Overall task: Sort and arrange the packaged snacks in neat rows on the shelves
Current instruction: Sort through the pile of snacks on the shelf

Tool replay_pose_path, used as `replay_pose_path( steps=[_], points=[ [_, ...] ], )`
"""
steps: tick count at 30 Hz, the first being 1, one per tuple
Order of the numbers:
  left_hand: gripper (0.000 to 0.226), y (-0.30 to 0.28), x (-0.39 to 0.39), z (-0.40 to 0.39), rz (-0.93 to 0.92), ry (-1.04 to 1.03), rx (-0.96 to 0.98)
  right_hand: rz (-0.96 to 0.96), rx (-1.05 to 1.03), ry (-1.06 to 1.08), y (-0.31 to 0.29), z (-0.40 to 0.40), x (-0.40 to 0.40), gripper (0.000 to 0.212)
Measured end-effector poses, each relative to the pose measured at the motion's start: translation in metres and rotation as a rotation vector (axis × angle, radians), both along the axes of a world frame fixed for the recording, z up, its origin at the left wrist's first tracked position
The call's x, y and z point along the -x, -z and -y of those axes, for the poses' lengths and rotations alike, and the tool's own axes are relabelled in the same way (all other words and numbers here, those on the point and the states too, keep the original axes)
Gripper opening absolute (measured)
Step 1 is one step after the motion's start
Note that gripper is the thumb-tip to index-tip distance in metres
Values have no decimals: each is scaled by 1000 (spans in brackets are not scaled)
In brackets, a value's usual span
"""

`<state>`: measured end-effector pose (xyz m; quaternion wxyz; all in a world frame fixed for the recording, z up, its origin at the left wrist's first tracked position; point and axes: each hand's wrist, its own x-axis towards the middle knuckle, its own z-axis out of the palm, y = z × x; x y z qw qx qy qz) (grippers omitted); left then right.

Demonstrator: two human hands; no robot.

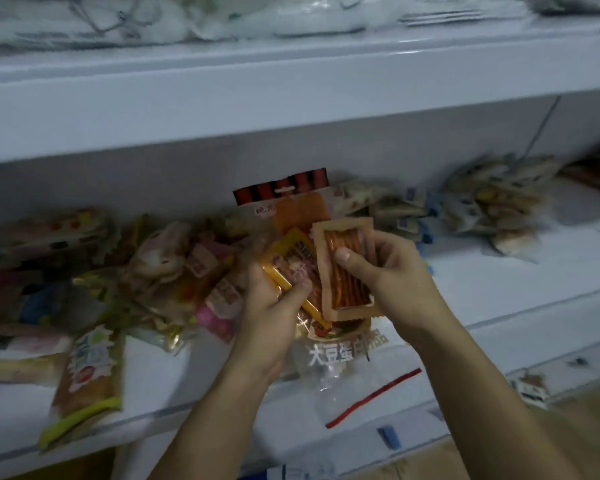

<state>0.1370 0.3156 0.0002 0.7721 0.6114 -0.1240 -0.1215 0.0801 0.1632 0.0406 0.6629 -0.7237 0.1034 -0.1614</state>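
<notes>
Hands pinch snacks: right hand [392, 271] orange packet [349, 271], left hand [274, 306] yellow packet [291, 268].

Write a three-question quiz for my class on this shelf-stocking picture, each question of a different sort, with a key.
1. True or false: the right hand holds a flat pack of orange-red strips.
2. What does the left hand grip? A) a yellow-edged packet B) a bottle C) nothing
3. Fill in: the pile of small pale packets lies to the ____ of both hands on the shelf.

Key: 1 true; 2 A, the yellow-edged packet; 3 right.
</notes>
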Motion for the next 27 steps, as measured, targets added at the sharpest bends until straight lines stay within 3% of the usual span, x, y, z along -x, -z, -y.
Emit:
replay_pose_path(
  steps=[4, 7, 10, 15, 17, 19, 21, 24, 27],
  points=[
    [51, -1, 53, 92, 10, 164, 46, 0, 222, 133, 8, 75, 57, 2],
    [52, 1, 92, 165, -13, 294, 120, -8, 423, 323, 18, 139, 101, 18],
    [63, 5, 131, 233, 10, 425, 152, -13, 490, 477, 23, 202, 152, 32],
    [83, 12, 180, 342, 60, 676, 147, -51, 429, 601, 27, 303, 232, 10],
    [80, 17, 193, 385, 29, 719, 130, -84, 468, 700, 31, 346, 262, 17],
    [72, 19, 206, 427, -45, 729, 119, -183, 473, 802, 32, 384, 288, 37],
    [66, 21, 218, 468, -116, 759, 105, -248, 280, 767, 31, 419, 309, 49],
    [66, 23, 231, 536, -186, 802, 130, -187, 32, 607, 28, 474, 328, 26],
    [64, 23, 234, 612, -294, 798, 195, -162, 87, 668, 24, 545, 332, 20]
  ],
)
